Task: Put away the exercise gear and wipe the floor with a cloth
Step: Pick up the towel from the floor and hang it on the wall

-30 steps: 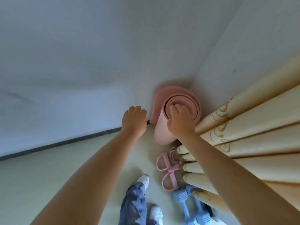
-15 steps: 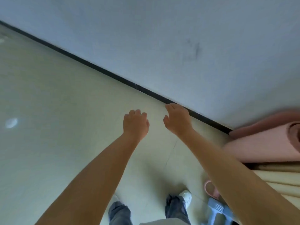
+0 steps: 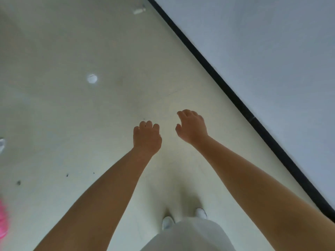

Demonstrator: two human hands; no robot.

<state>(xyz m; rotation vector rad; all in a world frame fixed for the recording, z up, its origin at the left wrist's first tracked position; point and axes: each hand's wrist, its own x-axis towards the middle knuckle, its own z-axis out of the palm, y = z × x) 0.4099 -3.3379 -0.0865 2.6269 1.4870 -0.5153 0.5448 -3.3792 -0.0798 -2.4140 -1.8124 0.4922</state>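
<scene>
Compared with half a second earlier, the view is swinging away from the corner: the pink rolled mat, the curtain and the blue dumbbells are no longer showing, and the black baseboard (image 3: 235, 98) is now running from 12 o'clock down to 4 o'clock. Both arms are reaching forward over the pale floor (image 3: 90, 124). The left hand (image 3: 147, 137) is hanging with fingers loosely curled, holding nothing. The right hand (image 3: 191, 126) is relaxed, fingers slightly bent, touching nothing. A blurred pink object (image 3: 3, 221) is lying at 8 o'clock. White shoes (image 3: 167, 221) are standing at 6 o'clock.
</scene>
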